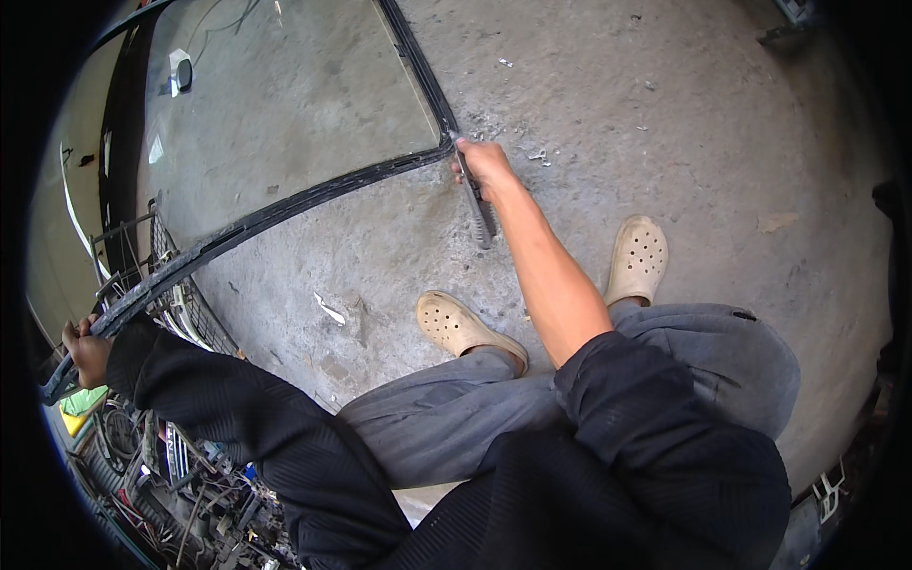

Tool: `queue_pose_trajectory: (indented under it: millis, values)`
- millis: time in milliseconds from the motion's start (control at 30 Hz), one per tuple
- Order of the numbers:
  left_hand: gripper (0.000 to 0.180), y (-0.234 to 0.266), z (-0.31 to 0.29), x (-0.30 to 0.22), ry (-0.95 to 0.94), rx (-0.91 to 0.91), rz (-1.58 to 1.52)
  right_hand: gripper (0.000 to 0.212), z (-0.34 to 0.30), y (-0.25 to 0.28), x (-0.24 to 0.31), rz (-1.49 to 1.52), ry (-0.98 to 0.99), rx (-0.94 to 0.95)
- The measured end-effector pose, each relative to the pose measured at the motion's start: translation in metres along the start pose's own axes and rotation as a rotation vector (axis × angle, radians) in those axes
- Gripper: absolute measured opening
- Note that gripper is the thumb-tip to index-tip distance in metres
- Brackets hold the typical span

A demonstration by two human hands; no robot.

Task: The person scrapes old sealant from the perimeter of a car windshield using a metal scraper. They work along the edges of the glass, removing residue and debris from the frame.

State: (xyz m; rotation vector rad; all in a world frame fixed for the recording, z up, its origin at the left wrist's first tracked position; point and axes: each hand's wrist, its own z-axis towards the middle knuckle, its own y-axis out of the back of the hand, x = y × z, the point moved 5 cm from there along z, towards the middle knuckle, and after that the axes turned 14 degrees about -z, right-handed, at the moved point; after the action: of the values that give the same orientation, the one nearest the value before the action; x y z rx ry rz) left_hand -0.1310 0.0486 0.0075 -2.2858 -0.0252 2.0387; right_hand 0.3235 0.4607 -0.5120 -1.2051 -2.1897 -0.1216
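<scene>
Left hand: the left hand (85, 350) is stretched far out to the person's left at the end of a black sleeve, with the fingers (72, 332) curled round the near left corner of the windshield.
Left arm: nearly straight, running from the lower middle of the view out to the left edge, sleeve pulled down to the wrist.
Windshield: a large pane of clear glass (285, 104) bordered by a black rubber strip; it stretches from the far left up to the top middle, and grey concrete shows through it.
Rubber edge: the near edge (275, 214) runs as a dark, slightly rough band from the left hand up to the corner by the right hand.
Mirror mount: a small dark fitting (180, 71) sits on the glass near its far upper left.
Wire rack: a metal rack (176, 294) stands just behind the lower left part of the pane.
Clutter: a heap of cables and parts (180, 494) lies at the lower left.
Right hand: the right hand (484, 166) reaches forward on a bare forearm, sleeve pushed up past the elbow, fist clenched round a thin tool.
Tool: a dark, narrow blade-like tool (480, 214), its upper tip touching the windshield's right corner and its lower end pointing back at the person.
Feet: two beige perforated clogs (636, 256) planted on the concrete floor (665, 123), one each side of the right arm.
</scene>
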Motion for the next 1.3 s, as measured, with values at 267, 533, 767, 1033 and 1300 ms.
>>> queue_pose_trajectory:
  millis: [267, 533, 767, 1033, 1300]
  values:
    - [0.033, -0.001, 0.003, -0.016, 0.11, 0.04, 0.061, 0.027, 0.003, -0.013, -0.021, -0.142, 0.047, -0.157]
    - [0.027, -0.062, -0.049, 0.025, 0.019, -0.193, -0.101, 0.035, 0.009, -0.014, -0.017, -0.309, 0.11, -0.346]
    - [0.042, -0.003, -0.016, -0.004, 0.025, -0.051, 0.02, 0.034, -0.004, -0.036, -0.026, -0.3, 0.099, -0.41]
    - [0.052, -0.009, -0.019, 0.004, -0.112, -0.054, 0.017, 0.034, -0.015, -0.043, -0.017, -0.405, 0.232, -0.486]
    - [0.063, -0.008, -0.024, 0.004, -0.195, -0.055, 0.062, 0.032, -0.029, -0.054, -0.014, -0.293, 0.189, -0.375]
